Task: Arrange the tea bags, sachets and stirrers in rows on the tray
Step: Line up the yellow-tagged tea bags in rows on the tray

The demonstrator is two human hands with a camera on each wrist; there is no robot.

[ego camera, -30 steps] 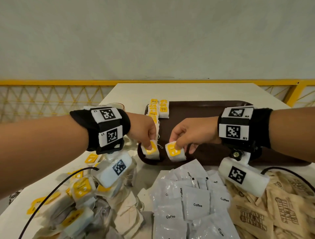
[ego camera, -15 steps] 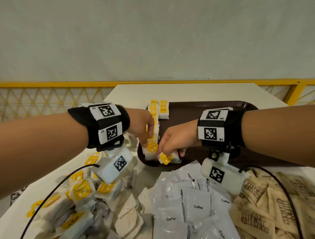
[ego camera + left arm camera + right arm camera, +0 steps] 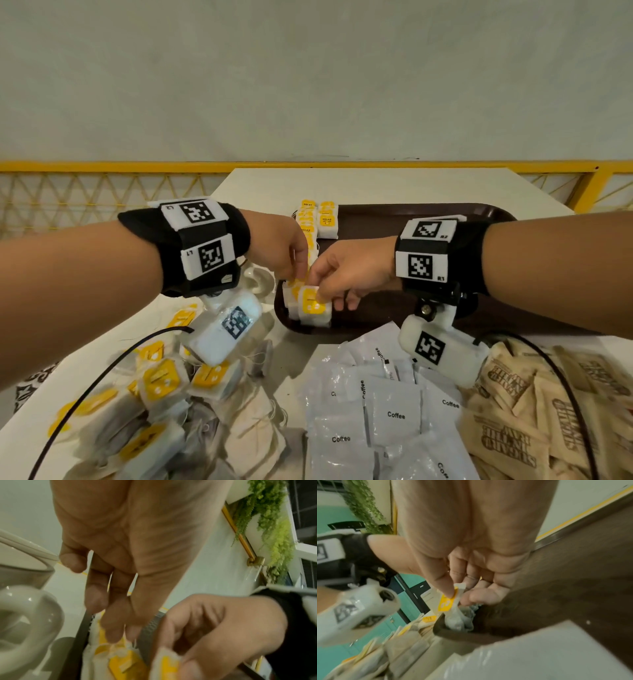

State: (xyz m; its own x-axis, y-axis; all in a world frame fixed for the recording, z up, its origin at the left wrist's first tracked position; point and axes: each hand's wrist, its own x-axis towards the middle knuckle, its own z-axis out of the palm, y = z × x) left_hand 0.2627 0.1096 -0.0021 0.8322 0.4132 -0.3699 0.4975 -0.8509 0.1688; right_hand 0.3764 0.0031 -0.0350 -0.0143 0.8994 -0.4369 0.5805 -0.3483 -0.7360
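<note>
- On the far left of the table, a loose heap of yellow-tagged tea bags is lying beside a white cup, presumably the stock waiting to be laid out.
- The left hand is reaching down over the tray's near-left corner, fingers bent onto the tea bag in the left row; I am judging that it is steadying that row, though whether it is truly pinching the bag I cannot tell.
- Two rows of tea bags are running along the left edge of the brown tray, which suggests the bags are being lined up first.
- The right hand is pinching a tea bag between thumb and forefinger at the tray's near end, seemingly setting it in as the second row's nearest piece.
- Compared with half a second ago, that bag is sitting flatter with its yellow tag facing up, and the left hand is lower.
- White coffee sachets and brown sugar sachets are waiting in front, off the tray.
</note>
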